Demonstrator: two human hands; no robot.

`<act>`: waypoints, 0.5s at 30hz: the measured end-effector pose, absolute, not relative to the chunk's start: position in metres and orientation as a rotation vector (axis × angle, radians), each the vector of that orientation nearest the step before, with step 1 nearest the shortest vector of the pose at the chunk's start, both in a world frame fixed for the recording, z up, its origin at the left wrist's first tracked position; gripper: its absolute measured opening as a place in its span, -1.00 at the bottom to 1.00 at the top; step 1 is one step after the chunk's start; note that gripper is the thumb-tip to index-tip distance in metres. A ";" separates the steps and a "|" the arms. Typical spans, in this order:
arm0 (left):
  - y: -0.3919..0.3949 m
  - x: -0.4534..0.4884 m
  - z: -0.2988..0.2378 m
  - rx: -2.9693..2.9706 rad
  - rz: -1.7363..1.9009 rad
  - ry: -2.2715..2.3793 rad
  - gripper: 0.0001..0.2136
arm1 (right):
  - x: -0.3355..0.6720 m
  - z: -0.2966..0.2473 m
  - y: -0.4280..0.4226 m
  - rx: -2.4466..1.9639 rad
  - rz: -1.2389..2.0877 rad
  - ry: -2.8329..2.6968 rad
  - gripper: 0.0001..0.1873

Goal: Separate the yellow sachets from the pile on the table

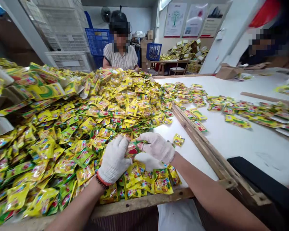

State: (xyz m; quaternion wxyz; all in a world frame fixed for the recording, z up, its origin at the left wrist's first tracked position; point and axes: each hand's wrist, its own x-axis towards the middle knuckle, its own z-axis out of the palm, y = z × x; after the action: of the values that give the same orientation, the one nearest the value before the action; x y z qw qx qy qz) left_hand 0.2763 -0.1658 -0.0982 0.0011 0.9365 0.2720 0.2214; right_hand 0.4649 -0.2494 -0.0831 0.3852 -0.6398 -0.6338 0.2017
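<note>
My left hand (115, 158), in a white knit glove with a red-edged cuff, has its fingers closed on the near side of a small green and red candy packet (133, 148). Pinching the packet's other end is my right hand (157, 147), gloved the same way. The fingers cover much of the packet. Behind and left of both hands rises a big heap of yellow and green candy packets (125, 106). Several loose yellow packets (146, 181) lie just below my hands at the table's front edge. One single packet (178, 140) lies apart, right of my right hand.
A wooden strip (197, 138) runs across the white table (233, 144). Right of it lie packet rows (243, 110) and a black flat object (260, 179). Opened display boxes (45, 92) rest on the heap's left. A co-worker (121, 54) sits opposite, near blue crates (97, 41).
</note>
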 end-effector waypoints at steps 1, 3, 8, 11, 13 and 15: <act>-0.168 0.277 -0.098 2.963 0.665 0.873 -0.60 | 0.468 -0.083 -0.250 -1.616 0.595 -1.620 -0.78; -0.170 0.277 -0.097 3.008 0.613 0.862 -0.58 | 0.475 -0.081 -0.249 -1.601 0.753 -1.637 -0.74; -0.174 0.276 -0.096 3.033 0.573 0.840 -0.50 | 0.476 -0.077 -0.248 -1.729 0.609 -1.605 -0.78; -0.174 0.276 -0.096 2.987 0.594 0.898 -0.53 | 0.468 -0.078 -0.248 -1.673 0.725 -1.550 -0.77; -0.174 0.275 -0.095 2.972 0.595 0.910 -0.52 | 0.466 -0.082 -0.247 -1.708 0.771 -1.495 -0.79; -0.174 0.275 -0.095 2.988 0.584 0.908 -0.51 | 0.466 -0.088 -0.246 -1.797 0.656 -1.455 -0.82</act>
State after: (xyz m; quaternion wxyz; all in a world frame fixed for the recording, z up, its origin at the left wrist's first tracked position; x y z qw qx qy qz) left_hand 0.2752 -0.1743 -0.0950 -0.0179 0.9404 0.2856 0.1838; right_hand 0.4658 -0.2460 -0.0877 0.3608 -0.6974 -0.5645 0.2546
